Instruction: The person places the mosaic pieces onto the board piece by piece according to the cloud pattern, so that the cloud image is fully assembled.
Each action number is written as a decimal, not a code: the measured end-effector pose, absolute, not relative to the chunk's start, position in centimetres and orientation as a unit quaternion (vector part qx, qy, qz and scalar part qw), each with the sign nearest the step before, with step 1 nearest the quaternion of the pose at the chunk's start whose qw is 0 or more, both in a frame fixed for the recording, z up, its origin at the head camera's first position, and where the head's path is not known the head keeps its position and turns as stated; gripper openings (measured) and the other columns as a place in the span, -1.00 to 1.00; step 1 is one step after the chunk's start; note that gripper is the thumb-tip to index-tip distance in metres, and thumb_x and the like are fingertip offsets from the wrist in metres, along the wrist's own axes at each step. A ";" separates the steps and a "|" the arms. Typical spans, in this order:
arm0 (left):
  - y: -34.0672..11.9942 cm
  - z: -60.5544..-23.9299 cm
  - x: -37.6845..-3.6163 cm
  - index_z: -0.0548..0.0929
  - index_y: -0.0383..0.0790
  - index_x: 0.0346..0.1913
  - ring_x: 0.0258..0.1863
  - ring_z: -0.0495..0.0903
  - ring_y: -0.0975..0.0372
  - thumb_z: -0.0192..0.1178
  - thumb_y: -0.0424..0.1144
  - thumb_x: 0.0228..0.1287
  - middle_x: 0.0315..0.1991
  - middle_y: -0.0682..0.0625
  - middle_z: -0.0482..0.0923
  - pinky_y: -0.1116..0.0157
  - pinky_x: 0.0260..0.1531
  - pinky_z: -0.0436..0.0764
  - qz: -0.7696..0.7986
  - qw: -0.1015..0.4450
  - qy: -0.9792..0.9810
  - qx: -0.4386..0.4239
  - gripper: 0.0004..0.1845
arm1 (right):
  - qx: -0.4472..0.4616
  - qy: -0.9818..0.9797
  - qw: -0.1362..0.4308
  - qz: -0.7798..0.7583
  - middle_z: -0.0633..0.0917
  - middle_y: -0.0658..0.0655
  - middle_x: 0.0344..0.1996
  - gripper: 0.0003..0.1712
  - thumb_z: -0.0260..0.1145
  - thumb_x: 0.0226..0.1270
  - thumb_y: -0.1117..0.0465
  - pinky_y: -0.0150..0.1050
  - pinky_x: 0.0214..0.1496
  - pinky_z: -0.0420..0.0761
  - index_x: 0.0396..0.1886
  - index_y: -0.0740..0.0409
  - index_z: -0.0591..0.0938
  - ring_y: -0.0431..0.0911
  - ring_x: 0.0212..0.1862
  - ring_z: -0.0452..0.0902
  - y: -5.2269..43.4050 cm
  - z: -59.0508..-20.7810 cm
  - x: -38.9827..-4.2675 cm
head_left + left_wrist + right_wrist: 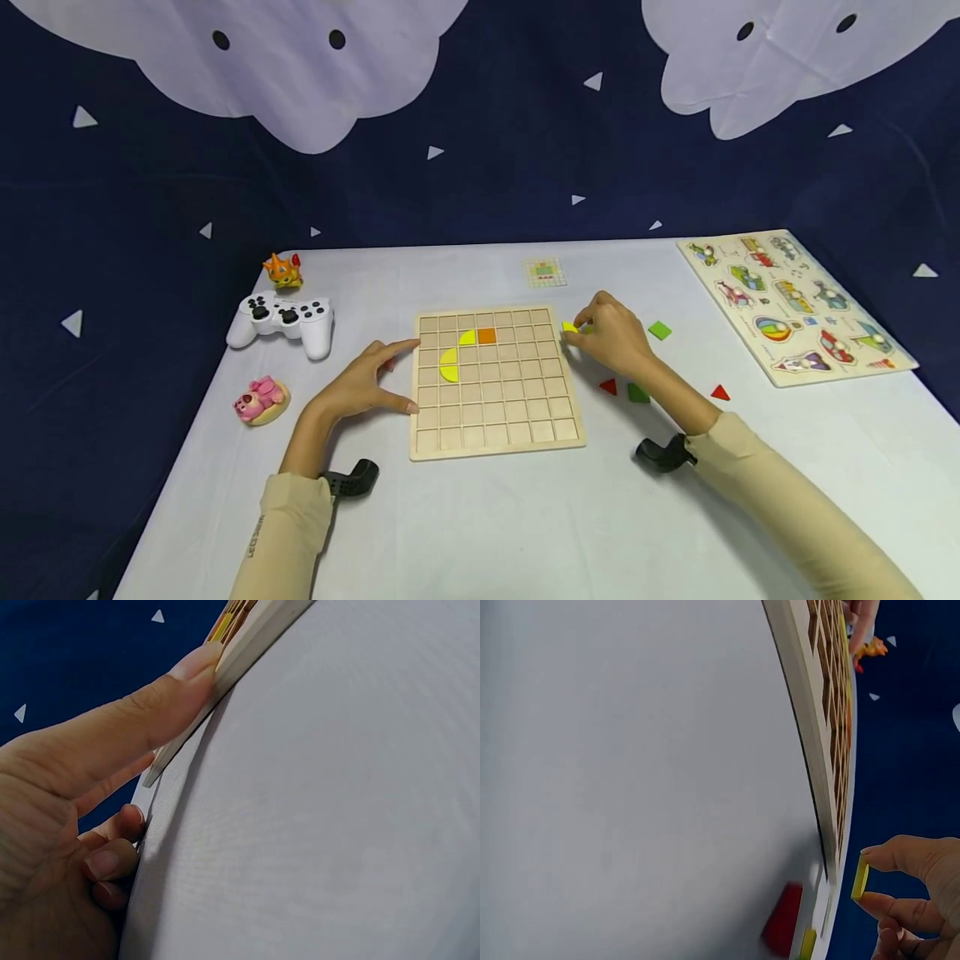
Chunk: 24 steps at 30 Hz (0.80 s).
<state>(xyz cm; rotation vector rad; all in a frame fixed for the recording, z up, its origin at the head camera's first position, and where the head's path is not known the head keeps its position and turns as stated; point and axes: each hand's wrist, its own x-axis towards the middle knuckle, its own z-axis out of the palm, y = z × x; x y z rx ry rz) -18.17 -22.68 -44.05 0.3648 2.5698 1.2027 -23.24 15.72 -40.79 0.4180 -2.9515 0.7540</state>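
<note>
pinched between thumb and forefinger of the right hand (611, 337), a yellow tile (860, 877) hangs just off the right edge of the wooden grid board (495, 382), near its top corner. left hand (367, 383) lies flat against the board's left edge, index finger and thumb stretched straight along it, other fingers loosely curled, gripping nothing. two yellow curved tiles (453, 357) and an orange square (487, 336) sit in the board's upper cells. loose red triangles (608, 387) and green pieces (659, 331) lie on the white table (525, 517) right of the board. a white gamepad (282, 321) rests well to the left, a picture puzzle (795, 304) far right.
</note>
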 end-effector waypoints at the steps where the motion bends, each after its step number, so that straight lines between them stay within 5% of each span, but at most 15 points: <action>1: -22.7 -44.1 -18.2 0.33 -0.03 0.48 -0.15 0.25 0.11 0.65 -0.09 -0.23 -0.21 -0.08 0.23 0.15 -0.11 0.26 0.414 0.140 0.890 0.125 0.10 | 0.138 -0.959 0.034 0.247 0.56 0.25 -0.25 -0.60 0.48 0.16 0.11 -0.03 -0.22 0.55 -0.22 0.41 0.75 0.08 -0.25 0.52 15.4 -40.8 -23.2; 24: -22.8 -44.2 -18.2 0.34 -0.04 0.48 -0.15 0.24 0.11 0.66 -0.10 -0.24 -0.21 -0.08 0.23 0.15 -0.10 0.26 0.421 0.140 0.887 0.128 0.10 | 0.183 -0.949 0.023 0.255 0.58 0.21 -0.28 -0.67 0.51 0.14 0.15 -0.17 -0.32 0.58 -0.28 0.39 0.77 -0.01 -0.36 0.52 9.9 -40.9 -23.4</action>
